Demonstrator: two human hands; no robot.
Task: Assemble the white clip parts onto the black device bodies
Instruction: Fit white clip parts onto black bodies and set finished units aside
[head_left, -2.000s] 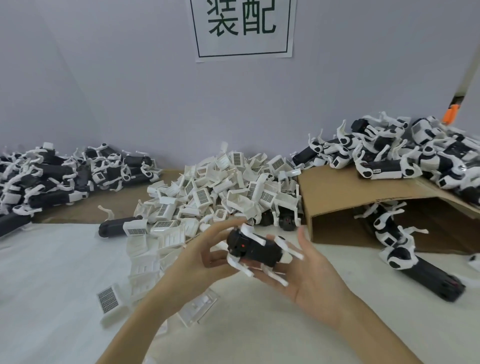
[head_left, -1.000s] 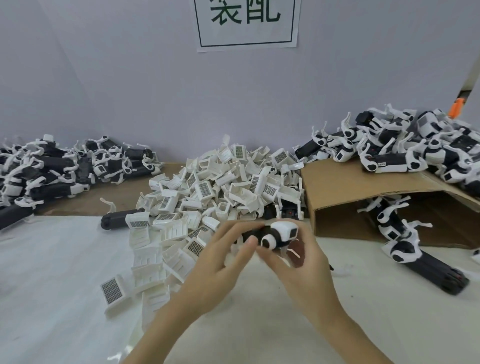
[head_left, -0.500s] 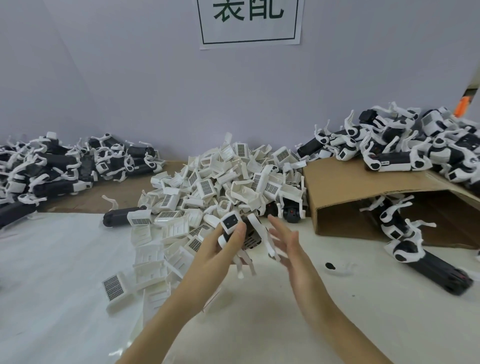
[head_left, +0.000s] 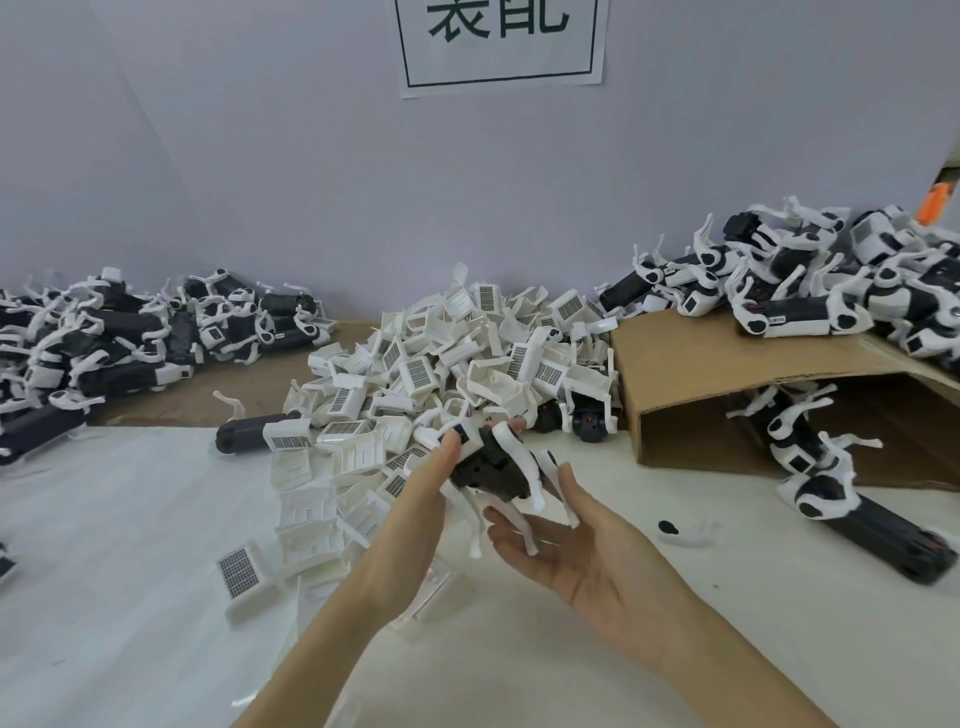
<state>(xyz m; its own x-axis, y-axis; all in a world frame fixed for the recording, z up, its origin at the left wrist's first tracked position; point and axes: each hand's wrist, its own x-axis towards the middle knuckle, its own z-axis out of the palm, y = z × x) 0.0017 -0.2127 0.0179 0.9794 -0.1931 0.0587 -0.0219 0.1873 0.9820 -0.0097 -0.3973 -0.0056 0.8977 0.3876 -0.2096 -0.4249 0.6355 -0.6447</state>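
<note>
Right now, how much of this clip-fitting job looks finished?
Partly done. Bodies with white parts on them are heaped on the cardboard box and at far left. In hand: the left hand grips one black body with clips on it, and the open right hand is beneath. Left: the big pile of loose white clips.

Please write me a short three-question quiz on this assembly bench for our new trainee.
1. True or false: the left hand grips the device.
2. The cardboard box lies: A) left of the clip pile, B) right of it, C) under it?
3. Which hand is open, palm up, beneath the device?

Key: 1 true; 2 B; 3 the right hand.
</note>
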